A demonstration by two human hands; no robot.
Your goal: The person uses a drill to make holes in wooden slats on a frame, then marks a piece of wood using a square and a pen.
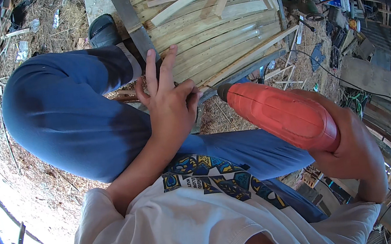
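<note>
Worktop: 1, made of wood slats (215, 45), top centre, beyond the left hand. Edge strip: 1, pale wood (251, 55), lying along its near edge, rising to the right; near end right at the left fingertips. Loose strips (173, 10): at least 5, crossed over each other at the far side; overlap prevents an exact count.

Drill: 1, red (278, 111), held right of the left hand, over the near side. Long axis runs lower right to upper left, nose toward the left fingertips and strip end.

Hands: 2. Right hand (351, 138) is clenched round the drill's rear; fingers mostly hidden behind it. Left hand (167, 96) is nearer the strip end: thumb and index drawn together, two other fingers stretched away. Can't tell if anything's pinched.

Chuck: 1, black (223, 92), just right of the left fingertips, gap visible in this view; depth unclear. Can't make out a bit.
</note>
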